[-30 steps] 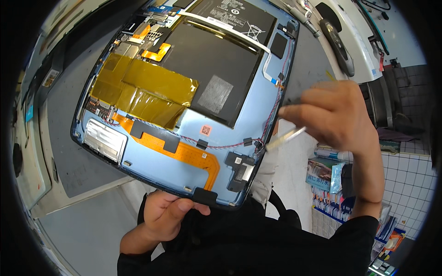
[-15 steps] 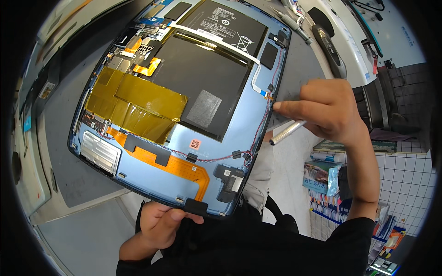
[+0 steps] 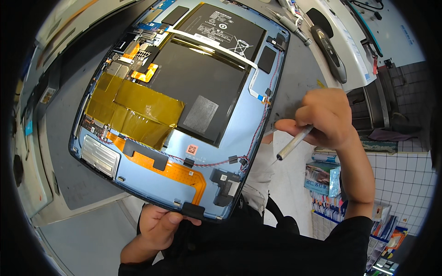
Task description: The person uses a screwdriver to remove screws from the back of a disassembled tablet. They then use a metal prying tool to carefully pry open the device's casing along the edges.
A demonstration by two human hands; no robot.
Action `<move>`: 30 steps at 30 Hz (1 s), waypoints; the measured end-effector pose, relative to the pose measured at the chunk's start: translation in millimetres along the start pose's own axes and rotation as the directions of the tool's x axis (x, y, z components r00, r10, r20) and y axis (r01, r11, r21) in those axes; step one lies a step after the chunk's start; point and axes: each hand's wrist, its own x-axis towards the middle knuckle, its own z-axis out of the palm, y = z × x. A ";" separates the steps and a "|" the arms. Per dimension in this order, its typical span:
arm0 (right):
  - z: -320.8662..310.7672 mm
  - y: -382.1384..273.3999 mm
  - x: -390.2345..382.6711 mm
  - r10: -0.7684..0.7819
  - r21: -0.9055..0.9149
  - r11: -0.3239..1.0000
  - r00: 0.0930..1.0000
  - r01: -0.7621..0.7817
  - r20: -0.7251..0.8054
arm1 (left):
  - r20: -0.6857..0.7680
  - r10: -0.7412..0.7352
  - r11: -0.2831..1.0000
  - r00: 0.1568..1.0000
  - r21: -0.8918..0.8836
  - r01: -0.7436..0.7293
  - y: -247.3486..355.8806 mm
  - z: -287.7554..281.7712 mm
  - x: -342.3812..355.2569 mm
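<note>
The left hand (image 3: 159, 227) pinched the near edge of a coverless blue-backed device (image 3: 149, 184), thumb on top, which slanted above a grey mat (image 3: 80, 184). The right hand (image 3: 327, 117), just past its right side, had its fingers curled around a slim silver tool (image 3: 294, 143), thin tip pointing down and clear of the device. White print and a crossed-out bin symbol (image 3: 241, 47) marked the black battery (image 3: 198, 78); below it sat a pinkish square-code label (image 3: 192, 149). A blue package (image 3: 317, 178) at right bore pale lettering.

Workshop: opened tablet (image 3: 184, 94), slim tool (image 3: 293, 144)
</note>
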 end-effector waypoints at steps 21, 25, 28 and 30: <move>7.8 -4.9 -2.7 -0.101 -0.083 0.991 0.994 0.104 0.040 | 0.014 0.022 1.000 1.000 0.012 -0.022 -0.3 -2.6 -0.4; 5.0 -2.2 -1.9 -0.100 -0.121 0.987 0.993 0.107 0.061 | -0.005 0.006 1.000 1.000 0.026 -0.006 1.0 -0.1 -1.8; 6.0 8.1 -3.0 -0.103 -0.127 0.986 0.994 0.108 0.041 | -0.019 0.005 0.999 1.000 0.038 -0.004 2.0 1.3 -2.0; 5.2 12.4 -5.2 -0.077 -0.142 0.987 0.996 0.081 0.035 | -0.023 0.003 0.999 1.000 0.045 -0.002 1.9 1.0 -2.1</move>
